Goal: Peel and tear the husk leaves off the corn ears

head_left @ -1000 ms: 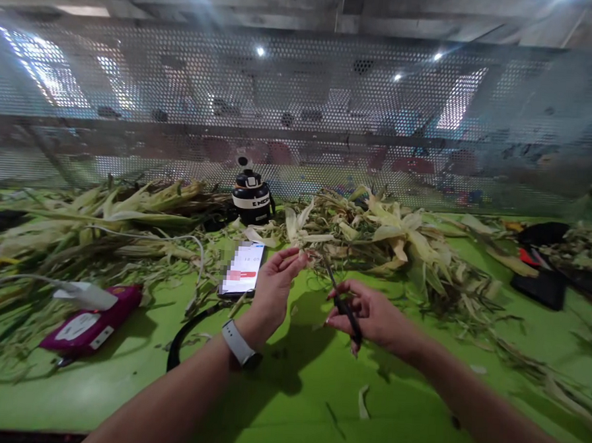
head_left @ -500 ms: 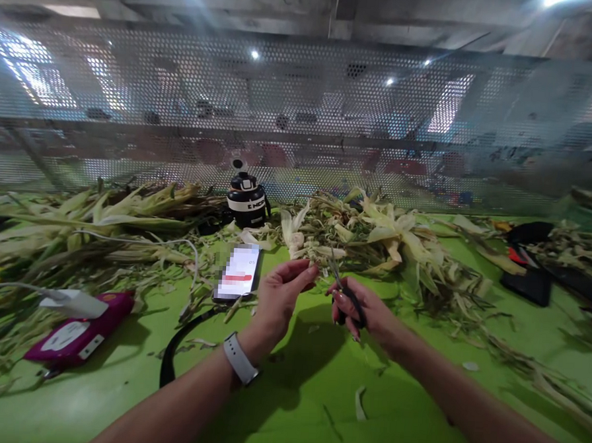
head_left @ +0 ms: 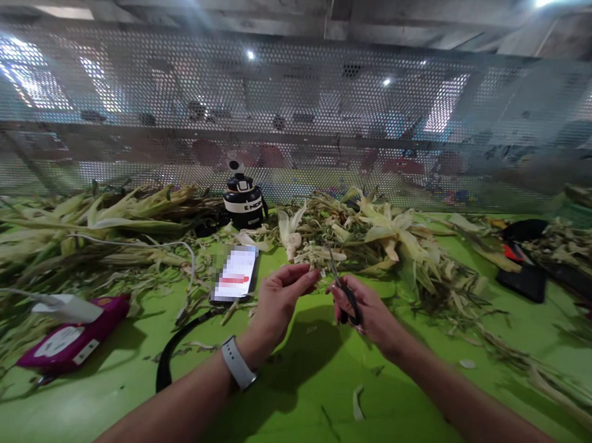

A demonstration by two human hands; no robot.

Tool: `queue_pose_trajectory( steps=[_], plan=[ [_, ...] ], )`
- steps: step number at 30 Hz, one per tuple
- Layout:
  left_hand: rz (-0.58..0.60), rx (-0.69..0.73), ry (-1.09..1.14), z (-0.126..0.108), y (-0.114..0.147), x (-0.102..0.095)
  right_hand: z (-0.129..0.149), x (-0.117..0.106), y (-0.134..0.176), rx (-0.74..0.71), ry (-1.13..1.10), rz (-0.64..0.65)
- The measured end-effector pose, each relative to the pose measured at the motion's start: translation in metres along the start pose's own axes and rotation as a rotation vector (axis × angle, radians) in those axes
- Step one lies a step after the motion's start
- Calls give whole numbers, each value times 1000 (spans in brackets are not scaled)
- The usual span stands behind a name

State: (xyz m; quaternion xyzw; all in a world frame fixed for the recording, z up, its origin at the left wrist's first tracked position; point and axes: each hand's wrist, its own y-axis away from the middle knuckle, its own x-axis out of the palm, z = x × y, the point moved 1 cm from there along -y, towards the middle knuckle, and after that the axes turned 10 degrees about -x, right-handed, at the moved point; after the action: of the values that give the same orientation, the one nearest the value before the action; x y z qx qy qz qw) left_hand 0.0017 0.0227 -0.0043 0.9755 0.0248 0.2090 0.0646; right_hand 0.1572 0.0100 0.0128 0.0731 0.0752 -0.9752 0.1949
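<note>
My left hand (head_left: 282,300), with a pale watch strap (head_left: 239,364) on its wrist, is closed in a pinch over the green table. What sits between its fingertips is too small to make out against the husk scraps behind. My right hand (head_left: 370,314) grips small scissors (head_left: 350,304) by their dark handles. The blades point up and away, just right of the left fingertips and apart from them. Beyond both hands lie a husk piece with a pale, knobbly base (head_left: 291,242) and a heap of dry corn husks (head_left: 389,236).
A phone (head_left: 235,274) with a dark strap lies left of my hands, a black bottle (head_left: 244,204) behind it. Further left are a magenta power bank (head_left: 76,339) with a white charger and more husks (head_left: 142,213). A perforated metal screen (head_left: 301,116) spans the back.
The whole view has shifted slightly, so things appear a little further left. My right fingers have drawn in around the scissor handles. My left hand keeps its pinch.
</note>
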Motion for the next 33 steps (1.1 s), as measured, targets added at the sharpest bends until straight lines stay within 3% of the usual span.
queue_pose_trajectory(
  steps=[33],
  plan=[
    [19, -20, -32, 1, -1, 0, 0, -1, -3, -9, 8, -38]
  ],
)
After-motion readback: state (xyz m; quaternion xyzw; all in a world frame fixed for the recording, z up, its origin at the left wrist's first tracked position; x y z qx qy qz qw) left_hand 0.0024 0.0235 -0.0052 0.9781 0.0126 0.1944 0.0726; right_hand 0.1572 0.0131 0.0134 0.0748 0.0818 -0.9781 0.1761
